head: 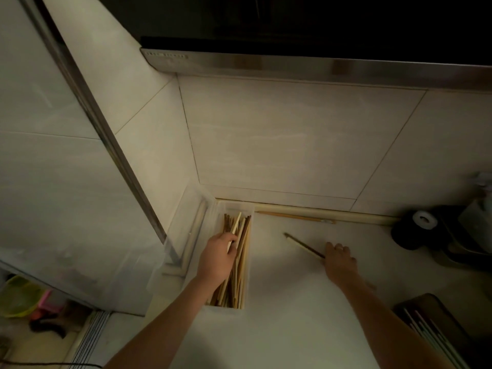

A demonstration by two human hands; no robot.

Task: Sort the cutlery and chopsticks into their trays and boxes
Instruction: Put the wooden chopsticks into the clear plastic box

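A clear plastic box [251, 265] stands in the counter's left corner, filled with several wooden chopsticks [241, 267]. My left hand [217, 258] is over the box and holds a pale chopstick [235, 226] that points up and away. To the right, my right hand [340, 262] rests on the white counter and grips the near end of a dark and a pale chopstick [303, 245] lying together. Two more chopsticks [295, 217] lie along the back wall.
The box's clear lid [186, 227] leans against the left wall. A black appliance with a white round cap [415, 230] stands at the right. A dark tray [436, 328] with long cutlery sits at the near right. A range hood [292, 65] hangs overhead.
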